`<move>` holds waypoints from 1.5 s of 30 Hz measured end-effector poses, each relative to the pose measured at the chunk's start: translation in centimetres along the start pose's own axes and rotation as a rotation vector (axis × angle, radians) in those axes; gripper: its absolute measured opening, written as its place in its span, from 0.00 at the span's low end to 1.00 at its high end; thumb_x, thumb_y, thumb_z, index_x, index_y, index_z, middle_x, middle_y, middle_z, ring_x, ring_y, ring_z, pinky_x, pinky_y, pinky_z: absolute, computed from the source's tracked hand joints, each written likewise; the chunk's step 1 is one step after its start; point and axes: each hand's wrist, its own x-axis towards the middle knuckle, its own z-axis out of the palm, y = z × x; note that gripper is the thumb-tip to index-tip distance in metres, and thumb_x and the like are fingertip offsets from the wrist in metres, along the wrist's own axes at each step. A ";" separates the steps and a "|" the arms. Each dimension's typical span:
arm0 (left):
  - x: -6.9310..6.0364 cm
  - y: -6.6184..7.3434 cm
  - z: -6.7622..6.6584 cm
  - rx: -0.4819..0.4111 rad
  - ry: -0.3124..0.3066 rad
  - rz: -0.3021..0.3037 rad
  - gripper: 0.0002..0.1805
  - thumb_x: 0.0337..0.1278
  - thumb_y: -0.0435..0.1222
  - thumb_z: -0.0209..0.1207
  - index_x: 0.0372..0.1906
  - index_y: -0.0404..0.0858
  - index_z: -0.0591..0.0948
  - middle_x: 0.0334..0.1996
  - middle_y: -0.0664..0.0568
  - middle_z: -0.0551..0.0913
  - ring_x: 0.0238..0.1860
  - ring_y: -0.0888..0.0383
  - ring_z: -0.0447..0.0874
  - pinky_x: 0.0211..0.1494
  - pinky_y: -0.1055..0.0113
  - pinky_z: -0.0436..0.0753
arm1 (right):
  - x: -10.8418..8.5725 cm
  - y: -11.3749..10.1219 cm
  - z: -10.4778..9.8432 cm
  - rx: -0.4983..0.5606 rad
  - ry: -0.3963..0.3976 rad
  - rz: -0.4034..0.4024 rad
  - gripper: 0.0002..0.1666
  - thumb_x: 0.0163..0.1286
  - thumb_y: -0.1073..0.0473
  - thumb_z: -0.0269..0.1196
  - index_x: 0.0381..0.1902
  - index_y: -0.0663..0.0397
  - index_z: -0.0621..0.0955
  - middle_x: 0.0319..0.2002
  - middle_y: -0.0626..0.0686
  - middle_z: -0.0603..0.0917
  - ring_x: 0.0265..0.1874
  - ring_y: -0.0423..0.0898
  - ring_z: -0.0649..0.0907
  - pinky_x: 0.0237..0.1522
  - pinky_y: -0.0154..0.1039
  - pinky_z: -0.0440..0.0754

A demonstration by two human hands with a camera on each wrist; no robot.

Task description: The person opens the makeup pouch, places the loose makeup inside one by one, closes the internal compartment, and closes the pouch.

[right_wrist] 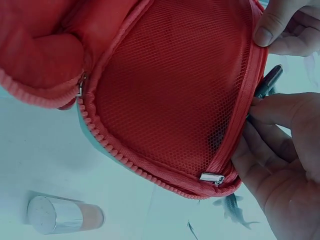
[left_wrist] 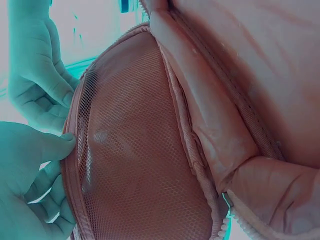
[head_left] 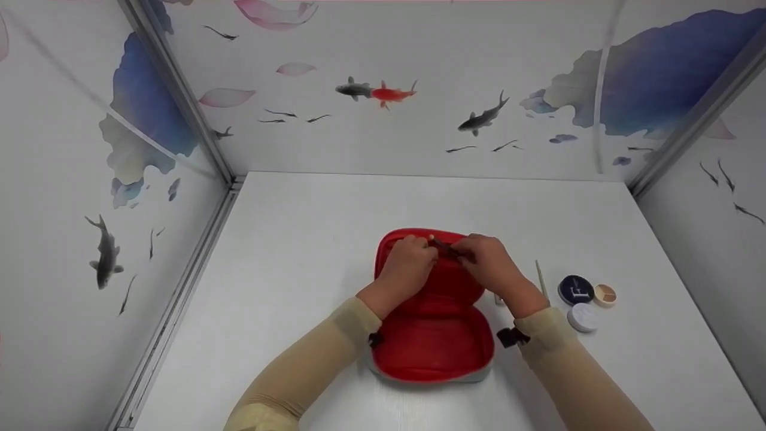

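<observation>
A red zip-up cosmetic bag (head_left: 435,350) lies unfolded on the white table, with a mesh pocket (right_wrist: 165,90) inside its far half. My left hand (head_left: 410,266) pinches the pocket's zippered edge between thumb and fingers. My right hand (head_left: 491,266) is at the other end of that edge, pinching a slim dark makeup pencil (right_wrist: 270,80) by the pocket opening. Part of the pencil is hidden behind my fingers and the bag's edge. A metal zipper pull (right_wrist: 212,177) sits at the pocket's corner. A dark shape shows through the mesh, too unclear to name.
Right of the bag are a thin pale stick (head_left: 541,278), a dark round case (head_left: 575,290), a small round beige palette (head_left: 605,295) and a white round jar (head_left: 582,318). A small bottle (right_wrist: 65,215) lies near the bag. Printed panels (head_left: 419,137) enclose the table.
</observation>
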 end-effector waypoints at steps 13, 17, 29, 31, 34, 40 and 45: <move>0.7 -0.1 -0.4 0.127 0.139 0.093 0.10 0.74 0.36 0.63 0.32 0.43 0.87 0.30 0.51 0.83 0.33 0.55 0.79 0.38 0.66 0.80 | -0.3 -0.6 -0.9 -0.044 0.051 0.030 0.10 0.73 0.67 0.68 0.48 0.58 0.91 0.47 0.59 0.91 0.47 0.56 0.90 0.50 0.54 0.90; 1.1 -0.2 -0.7 0.230 0.166 0.118 0.09 0.74 0.35 0.63 0.34 0.44 0.88 0.33 0.51 0.84 0.35 0.56 0.79 0.39 0.67 0.82 | -0.3 -1.3 -1.3 -0.060 0.055 0.028 0.09 0.70 0.68 0.70 0.47 0.58 0.90 0.47 0.59 0.90 0.47 0.56 0.90 0.50 0.53 0.91; 1.8 0.2 -2.5 0.255 -0.055 0.088 0.05 0.75 0.37 0.63 0.47 0.43 0.87 0.41 0.50 0.88 0.44 0.54 0.83 0.50 0.64 0.86 | -0.6 -2.1 -1.0 -0.134 0.106 -0.009 0.06 0.71 0.69 0.70 0.42 0.56 0.90 0.43 0.57 0.90 0.46 0.55 0.90 0.52 0.53 0.90; 1.9 0.1 -2.6 0.257 -0.076 0.091 0.05 0.76 0.36 0.61 0.49 0.43 0.86 0.42 0.50 0.88 0.44 0.54 0.83 0.50 0.64 0.86 | -0.7 -2.1 -0.9 -0.139 0.129 -0.033 0.06 0.70 0.70 0.70 0.41 0.56 0.90 0.43 0.57 0.90 0.46 0.55 0.90 0.52 0.54 0.90; 2.0 0.0 -2.6 0.257 -0.075 0.103 0.05 0.77 0.35 0.60 0.49 0.43 0.85 0.42 0.50 0.87 0.44 0.54 0.83 0.50 0.64 0.86 | -0.8 -2.0 -0.9 -0.135 0.164 -0.050 0.07 0.68 0.70 0.71 0.41 0.56 0.90 0.43 0.58 0.90 0.47 0.56 0.89 0.52 0.55 0.90; 2.1 -0.1 -2.3 0.254 -0.050 0.105 0.05 0.77 0.35 0.60 0.48 0.43 0.85 0.41 0.50 0.87 0.43 0.54 0.83 0.49 0.64 0.86 | -1.3 -1.8 -1.2 -0.079 0.218 -0.019 0.09 0.67 0.72 0.71 0.44 0.58 0.90 0.44 0.59 0.90 0.46 0.58 0.89 0.51 0.56 0.90; 2.0 -0.1 -1.9 0.229 -0.050 0.098 0.04 0.76 0.36 0.61 0.48 0.43 0.85 0.41 0.50 0.87 0.43 0.54 0.83 0.49 0.63 0.86 | -1.8 -1.2 -1.5 -0.042 0.246 -0.009 0.11 0.67 0.73 0.70 0.45 0.58 0.91 0.44 0.59 0.90 0.43 0.55 0.88 0.46 0.53 0.91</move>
